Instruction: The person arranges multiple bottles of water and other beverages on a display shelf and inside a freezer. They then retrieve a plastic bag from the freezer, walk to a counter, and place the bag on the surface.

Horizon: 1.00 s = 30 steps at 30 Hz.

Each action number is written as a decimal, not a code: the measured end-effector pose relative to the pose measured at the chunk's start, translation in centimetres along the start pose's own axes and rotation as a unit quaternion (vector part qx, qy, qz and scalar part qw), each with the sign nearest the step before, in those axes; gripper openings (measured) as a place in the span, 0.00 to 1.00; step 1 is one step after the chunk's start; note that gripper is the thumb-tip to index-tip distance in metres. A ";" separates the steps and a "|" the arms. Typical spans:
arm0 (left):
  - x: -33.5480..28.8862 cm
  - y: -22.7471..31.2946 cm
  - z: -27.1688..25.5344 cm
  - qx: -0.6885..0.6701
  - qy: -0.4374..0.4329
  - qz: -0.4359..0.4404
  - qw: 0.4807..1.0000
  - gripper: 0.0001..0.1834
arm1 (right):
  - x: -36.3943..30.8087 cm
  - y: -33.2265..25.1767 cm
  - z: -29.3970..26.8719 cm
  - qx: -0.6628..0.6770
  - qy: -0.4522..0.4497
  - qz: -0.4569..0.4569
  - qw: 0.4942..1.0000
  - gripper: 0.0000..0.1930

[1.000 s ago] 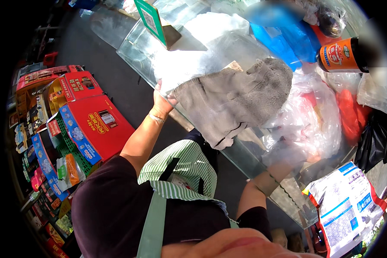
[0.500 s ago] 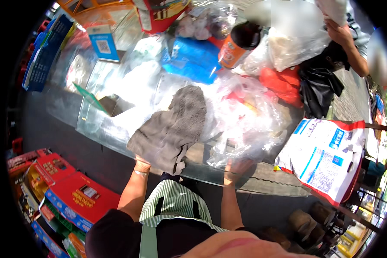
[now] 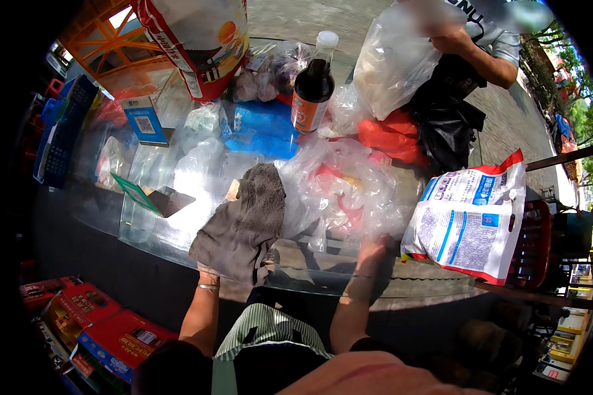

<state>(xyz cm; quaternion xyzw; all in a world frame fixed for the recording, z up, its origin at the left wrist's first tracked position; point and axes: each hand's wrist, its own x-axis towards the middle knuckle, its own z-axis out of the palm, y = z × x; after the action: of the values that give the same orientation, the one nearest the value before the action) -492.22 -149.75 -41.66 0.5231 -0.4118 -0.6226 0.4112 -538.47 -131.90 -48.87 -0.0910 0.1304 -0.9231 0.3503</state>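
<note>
A grey-brown cloth [image 3: 247,224] lies rumpled over the front edge of the glass counter. My left hand [image 3: 208,270] is at its lower left end; the cloth covers the fingers, so their grip is hidden. To the right, my right hand [image 3: 374,247] touches the near edge of a heap of clear plastic bags [image 3: 349,181] with pinkish and red contents. Its fingers are blurred against the plastic. A large white, blue and red packet [image 3: 466,224] leans at the right, close to this hand.
Behind the bags stand a dark sauce bottle [image 3: 313,92], a blue plastic bag [image 3: 260,128] and a big red-and-white sack [image 3: 197,46]. A red bag [image 3: 395,137] and a black bag [image 3: 449,131] lie near another person's hand [image 3: 453,41]. Card stands [image 3: 145,123] occupy the left.
The view has shifted, showing more of the far side. My right hand has moved right and slightly up along the plastic bags. The other person's hand now grips a large clear bag.
</note>
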 end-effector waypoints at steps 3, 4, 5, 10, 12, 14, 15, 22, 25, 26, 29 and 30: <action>-1.8 0.9 -3.8 0.235 0.003 0.112 0.966 0.23 | 0.4 -0.7 1.4 0.061 -0.144 0.108 0.982 0.18; -2.6 0.9 -4.8 0.217 -0.003 0.102 0.971 0.22 | -0.4 -1.3 2.0 0.041 -0.138 0.110 0.983 0.17; -2.5 0.7 -5.4 0.014 -0.021 0.017 1.000 0.23 | -1.8 -2.5 2.8 0.011 -0.123 0.106 0.987 0.17; -4.2 2.3 -6.1 -0.485 -0.055 -0.149 0.860 0.26 | -9.2 -7.1 6.0 -0.093 0.199 0.041 0.975 0.19; -4.7 1.5 -6.3 -0.456 -0.009 -0.179 0.872 0.26 | -13.4 -8.9 5.3 -0.090 0.327 0.078 0.937 0.19; -4.8 -0.4 -7.1 -0.451 0.025 -0.210 0.867 0.26 | -17.5 -9.4 5.4 -0.177 0.421 0.328 0.827 0.17; -5.0 -0.9 -6.9 -0.446 0.081 -0.236 0.860 0.25 | -19.3 -8.9 5.8 -0.247 0.412 0.435 0.761 0.17; -8.5 -4.1 -9.2 -0.489 0.113 -0.207 0.840 0.22 | -25.0 1.1 16.4 -0.478 0.120 0.635 0.595 0.19; -11.1 -2.5 -10.1 -0.495 0.168 -0.201 0.829 0.27 | -24.8 3.1 17.5 -0.533 -0.010 0.585 0.611 0.19; -12.1 -2.7 -11.3 -0.480 0.161 -0.178 0.844 0.29 | -24.8 3.0 18.3 -0.543 -0.045 0.570 0.615 0.18; -13.8 -0.5 -12.7 -0.473 0.198 -0.208 0.833 0.31 | -24.3 1.1 20.2 -0.578 -0.089 0.536 0.609 0.17; -14.7 -0.5 -13.8 -0.474 0.205 -0.201 0.833 0.30 | -24.0 0.3 21.1 -0.585 -0.092 0.537 0.600 0.16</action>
<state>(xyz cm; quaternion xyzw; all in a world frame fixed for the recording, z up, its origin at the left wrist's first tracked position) -476.95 -136.88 -39.13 0.4513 0.1416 -0.6887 0.5495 -515.15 -119.77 -30.74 -0.2741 0.6353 -0.2815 0.6649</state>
